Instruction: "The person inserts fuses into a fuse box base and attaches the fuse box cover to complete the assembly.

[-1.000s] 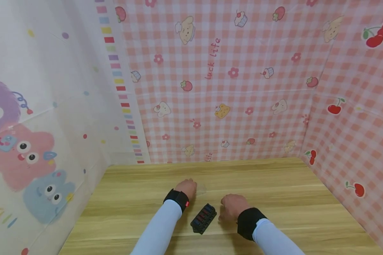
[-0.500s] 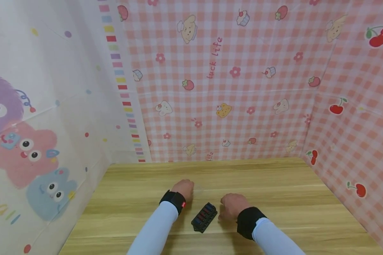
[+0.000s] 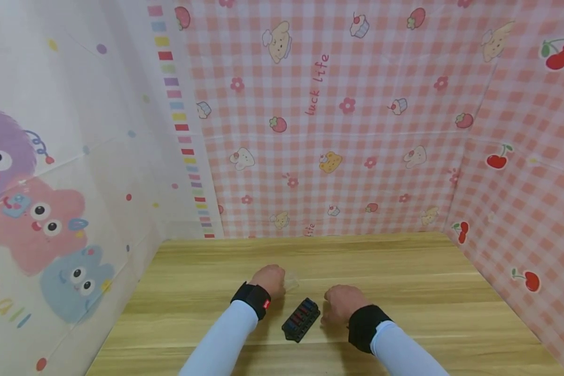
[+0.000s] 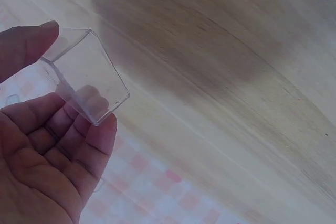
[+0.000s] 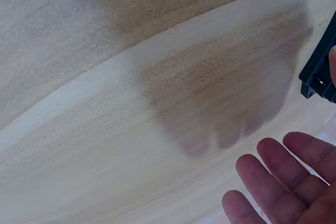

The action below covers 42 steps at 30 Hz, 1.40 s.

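Observation:
A clear plastic cover (image 4: 97,72), box-shaped with thin walls, is pinched between the thumb and fingers of my left hand (image 3: 269,281). In the head view the cover (image 3: 291,282) is only a faint outline beside that hand. Closer to me lies a black fuse block (image 3: 301,319) with a row of red and blue fuses, set diagonally on the table. Just right of the block is my right hand (image 3: 343,305), holding nothing. Its fingers (image 5: 262,179) look relaxed and apart in the right wrist view, where one end of the block (image 5: 316,74) shows at the edge.
The wood-grain table (image 3: 404,271) reaches back to a pink checked cloth (image 3: 380,183). Another checked cloth (image 3: 503,209) hangs at the right, and a white cartoon-printed cloth (image 3: 136,224) at the left. Black bands are strapped around both wrists.
My left hand has shifted slightly left, carrying the clear cover, whose angle has changed. The right hand and the fuse block stay in place, and the head view has turned a little.

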### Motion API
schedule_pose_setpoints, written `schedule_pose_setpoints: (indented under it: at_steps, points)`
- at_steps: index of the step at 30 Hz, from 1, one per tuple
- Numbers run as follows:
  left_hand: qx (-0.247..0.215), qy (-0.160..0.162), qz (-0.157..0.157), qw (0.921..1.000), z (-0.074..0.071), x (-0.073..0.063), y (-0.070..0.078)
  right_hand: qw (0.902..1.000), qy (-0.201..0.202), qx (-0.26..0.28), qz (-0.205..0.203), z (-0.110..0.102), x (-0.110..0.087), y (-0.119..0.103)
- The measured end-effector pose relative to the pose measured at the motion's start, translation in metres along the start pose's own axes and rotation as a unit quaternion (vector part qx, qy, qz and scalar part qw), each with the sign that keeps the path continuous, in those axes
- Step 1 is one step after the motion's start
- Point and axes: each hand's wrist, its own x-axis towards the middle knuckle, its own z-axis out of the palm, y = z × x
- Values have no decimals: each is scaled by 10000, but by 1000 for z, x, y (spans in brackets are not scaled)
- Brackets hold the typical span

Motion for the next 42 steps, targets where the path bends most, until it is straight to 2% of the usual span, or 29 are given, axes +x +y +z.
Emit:
schedule_pose_setpoints:
  at_steps: [8,12,20,26,29,39,42]
  points:
    - [-193,-97,6,9998,-8,-5,6,10000,20,49,38,0,-1,-1]
    - [-330,-45,20,9994,-11,-10,9,10000,11,-21,-10,-1,-1,-1]
    - [-543,80,-43,9985,-11,-21,15,9995,-192,215,121,-1,0,1]
    - [-654,63,43,9978,-16,-29,25,9999,-86,73,54,-1,-1,2]
    - [-737,69,63,9972,-16,-32,30,10000,-35,-5,34,0,-2,1]
    - [-1056,-91,-195,9942,-14,-43,43,10000,-21,-91,-14,0,-1,0]
    - [-1072,-111,-148,9941,-12,-47,47,10000,-60,-77,12,-2,-2,0]
